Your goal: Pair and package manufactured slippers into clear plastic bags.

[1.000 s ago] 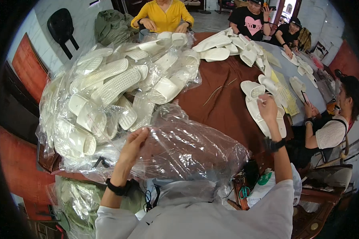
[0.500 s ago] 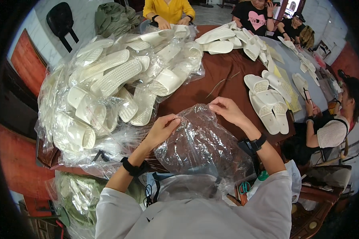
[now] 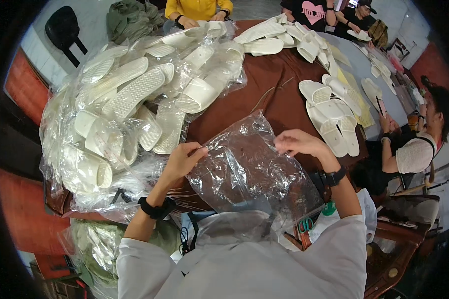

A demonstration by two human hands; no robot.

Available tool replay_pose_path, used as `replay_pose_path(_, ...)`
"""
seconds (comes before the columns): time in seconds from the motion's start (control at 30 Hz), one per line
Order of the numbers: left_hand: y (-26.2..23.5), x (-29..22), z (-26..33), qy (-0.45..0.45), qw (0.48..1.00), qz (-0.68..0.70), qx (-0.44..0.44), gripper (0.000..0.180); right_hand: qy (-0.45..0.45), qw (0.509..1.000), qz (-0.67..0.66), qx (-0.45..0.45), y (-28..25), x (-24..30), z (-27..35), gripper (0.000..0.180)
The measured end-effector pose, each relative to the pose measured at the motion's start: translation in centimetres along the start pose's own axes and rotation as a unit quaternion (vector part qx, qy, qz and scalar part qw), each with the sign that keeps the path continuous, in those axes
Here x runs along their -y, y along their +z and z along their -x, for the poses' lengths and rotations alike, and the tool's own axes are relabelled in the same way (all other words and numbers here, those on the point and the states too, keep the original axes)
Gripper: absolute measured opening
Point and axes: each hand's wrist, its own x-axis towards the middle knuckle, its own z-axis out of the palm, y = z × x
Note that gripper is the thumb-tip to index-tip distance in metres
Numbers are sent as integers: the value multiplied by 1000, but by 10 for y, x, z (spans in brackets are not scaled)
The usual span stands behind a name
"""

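A clear plastic bag (image 3: 244,167) hangs spread in front of me, wrinkled and shiny, with one corner pointing up over the brown cloth. My left hand (image 3: 183,159) is closed, pinching the bag's upper left edge between thumb and fingers. Beside the bag's right edge is my right hand (image 3: 304,143); its fingertips are smeared by motion, and whether they grip the film cannot be made out. To the left lies a large heap of white slippers in clear bags (image 3: 134,92). Several unbagged white slippers (image 3: 329,114) rest on the cloth to the right of my right hand.
The brown cloth (image 3: 269,79) covers the table, and a thin strand (image 3: 272,90) lies on it. More slippers (image 3: 264,40) lie at the far side. A person in yellow (image 3: 199,10) sits opposite; another (image 3: 419,149) holds a phone at right. Teal-handled scissors (image 3: 305,225) are near my lap.
My right hand has moved right and down, away from the bag's top corner. My left hand has shifted left with its edge, and the bag is spread wider. The whole view has shifted slightly.
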Motion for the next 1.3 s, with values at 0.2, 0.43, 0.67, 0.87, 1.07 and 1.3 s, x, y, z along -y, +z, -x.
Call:
replay_pose_path(0.2, 9, -2, -6, 29, 998, -57, -26, 31, -36, 999, -11, -17, -5, -47, 19, 22)
replay_pose_path(0.43, 20, -19, 9, 80, 957, -274, -47, 31, -99, 990, -20, -97, 2, -54, 38, 17)
replay_pose_path(0.67, 26, -93, 9, 174, 954, -243, -12, 53, -130, 988, -19, -80, 20, -38, 47, 13)
replay_pose_path(0.87, 68, -84, -64, 165, 983, -50, -63, 46, -186, 981, 14, -61, 38, -34, 34, 9)
replay_pose_path(1.07, 80, -70, -90, 3, 976, 212, 52, 22, -163, 984, 4, -76, 35, -40, 42, 11)
replay_pose_path(1.3, 59, -66, -91, -132, 944, 301, 33, 18, -41, 997, -29, -54, 14, -68, 76, 18)
